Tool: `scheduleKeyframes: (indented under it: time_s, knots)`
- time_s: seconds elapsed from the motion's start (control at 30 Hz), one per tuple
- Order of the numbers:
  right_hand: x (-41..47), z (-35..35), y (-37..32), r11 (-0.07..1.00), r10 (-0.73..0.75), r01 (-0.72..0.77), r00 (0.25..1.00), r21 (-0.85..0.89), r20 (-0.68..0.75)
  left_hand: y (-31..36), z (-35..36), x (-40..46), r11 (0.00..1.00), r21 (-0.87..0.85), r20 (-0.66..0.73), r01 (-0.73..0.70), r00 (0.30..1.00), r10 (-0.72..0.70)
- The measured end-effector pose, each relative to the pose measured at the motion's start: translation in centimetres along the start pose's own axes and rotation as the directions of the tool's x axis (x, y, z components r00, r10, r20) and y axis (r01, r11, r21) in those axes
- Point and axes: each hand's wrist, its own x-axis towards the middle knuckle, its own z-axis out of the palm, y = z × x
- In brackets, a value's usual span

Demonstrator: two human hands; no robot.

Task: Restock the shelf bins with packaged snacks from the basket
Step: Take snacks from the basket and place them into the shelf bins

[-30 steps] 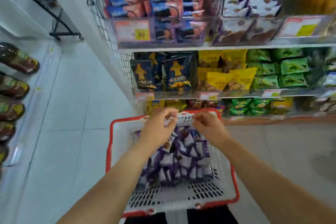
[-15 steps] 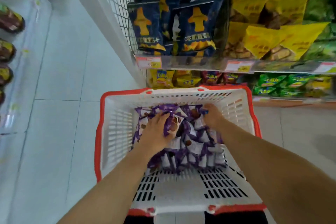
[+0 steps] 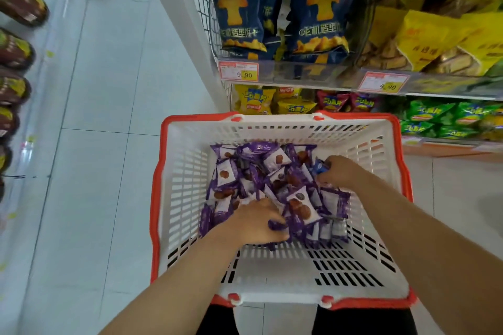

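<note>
A white basket with a red rim (image 3: pixel 187 198) stands on the floor in front of me. Several small purple and white snack packets (image 3: pixel 275 171) lie heaped in its far half. My left hand (image 3: pixel 255 221) lies on the near side of the heap, its fingers curled round purple packets. At the right side of the heap my right hand (image 3: pixel 339 173) pinches a small blue packet (image 3: pixel 319 167). The shelf bins (image 3: pixel 299 73) rise just beyond the basket.
Dark blue snack bags (image 3: pixel 315 13) and yellow bags (image 3: pixel 435 35) fill the shelf above two price tags. Yellow, red and green chip bags sit on the lowest shelf (image 3: pixel 435 117). A white wire side panel (image 3: pixel 198 3) ends the shelf. Brown packs (image 3: pixel 13 46) line the left aisle edge.
The view has dropped from the shelves onto the basket. Both hands went down from the basket's far rim into the packets; my left hand slid nearer, my right closed on a blue packet.
</note>
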Motion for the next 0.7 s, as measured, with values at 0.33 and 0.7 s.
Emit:
scheduleKeyframes:
  time_s: [0.33,0.7]
  knots:
    - [-9.5,3.4,-4.0,0.825,-0.296,0.201,0.95,0.528,0.101,0.8,-0.8,-2.3,0.534,-0.838,-0.197,-0.114,0.975,-0.101]
    - [-3.5,5.6,1.0,0.991,-0.007,-0.009,0.993,-0.133,-0.122,-2.7,0.8,-3.7,0.577,-0.817,-0.276,0.011,0.87,-0.408]
